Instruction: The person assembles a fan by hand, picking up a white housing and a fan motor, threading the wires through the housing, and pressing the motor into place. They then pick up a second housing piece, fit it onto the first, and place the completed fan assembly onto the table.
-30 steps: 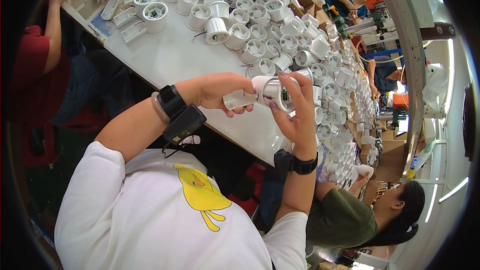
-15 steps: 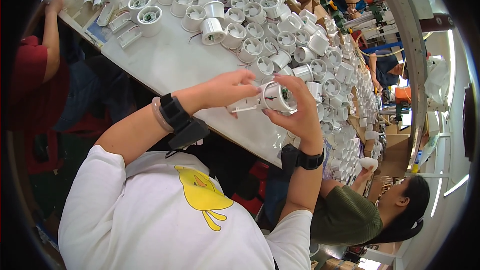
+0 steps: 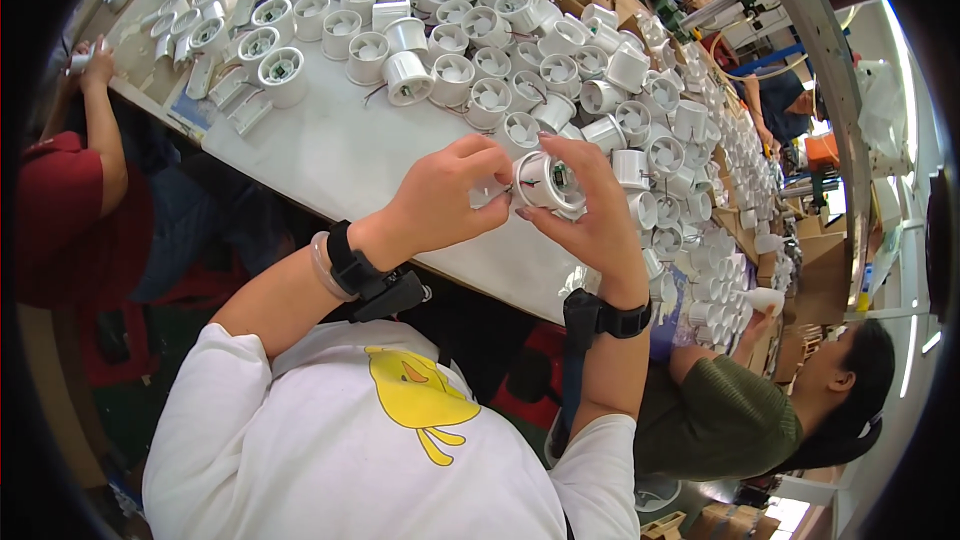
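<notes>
My right hand (image 3: 600, 210) is wrapped round a white cylindrical fan housing (image 3: 540, 180), thumb below and fingers above. A green circuit board (image 3: 560, 178) shows inside its open end, and thin dark and red wires (image 3: 529, 182) lie at its side. Against the housing's left edge, my left hand (image 3: 450, 190) has thumb and forefinger curled into a pinch. What it grips is hard to make out; a whitish part shows between those fingers. Just beyond both hands stand many similar white fan housings (image 3: 490, 98).
A pale worktop (image 3: 330, 155) runs diagonally beneath my hands. At left, housings with green boards (image 3: 282, 72) stand near white half-shells (image 3: 250, 112). A co-worker in red (image 3: 75, 200) sits left; another in dark green (image 3: 725, 415) sits right, holding a white bottle (image 3: 765, 300).
My left hand has gone from stretched fingers to a pinch at the housing's edge. The right hand still holds the housing. The view has shifted slightly.
</notes>
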Demonstrator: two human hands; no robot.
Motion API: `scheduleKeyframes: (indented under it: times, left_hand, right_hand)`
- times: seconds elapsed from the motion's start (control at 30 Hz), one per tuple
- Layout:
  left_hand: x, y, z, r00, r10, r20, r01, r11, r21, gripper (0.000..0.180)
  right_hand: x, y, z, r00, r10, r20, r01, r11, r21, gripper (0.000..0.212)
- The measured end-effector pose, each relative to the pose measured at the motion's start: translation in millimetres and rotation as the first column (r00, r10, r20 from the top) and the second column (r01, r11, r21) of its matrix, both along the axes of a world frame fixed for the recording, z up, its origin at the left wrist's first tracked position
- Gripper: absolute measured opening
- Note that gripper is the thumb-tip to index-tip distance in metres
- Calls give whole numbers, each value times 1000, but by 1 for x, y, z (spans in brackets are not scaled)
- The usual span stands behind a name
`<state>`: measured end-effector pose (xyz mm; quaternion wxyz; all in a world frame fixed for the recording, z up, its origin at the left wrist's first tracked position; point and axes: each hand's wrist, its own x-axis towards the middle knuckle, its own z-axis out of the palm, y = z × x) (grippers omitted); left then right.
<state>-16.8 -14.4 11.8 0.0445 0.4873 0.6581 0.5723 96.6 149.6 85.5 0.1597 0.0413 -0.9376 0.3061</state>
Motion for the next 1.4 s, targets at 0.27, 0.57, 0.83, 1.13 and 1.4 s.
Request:
scheduleKeyframes:
  times: [0.27, 0.57, 0.83, 1.13, 1.4]
  left_hand:
    - [1, 4, 0, 992, -9, 122, 17, 998, -65, 15]
    - [-2, 10, 1, 996, -82, 38, 84, 995, -53, 15]
    - [-1, 17, -7, 988, -109, 111, 120, 988, -95, 19]
    - [2, 15, 2, 957, -152, 245, 184, 976, -112, 15]
    - [8, 15, 6, 964, -146, 224, 171, 981, -96, 14]
  right_hand:
    - [3, 2, 1, 1000, 9, 21, -10, 998, 54, 65]
    - [5, 16, -6, 997, 82, -7, -82, 992, -99, 65]
    - [11, 22, -8, 997, 56, 56, -52, 995, -80, 62]
    - [10, 23, -6, 998, 62, 27, -59, 993, -104, 59]
    - [9, 20, -18, 993, 29, -111, -46, 987, -154, 45]
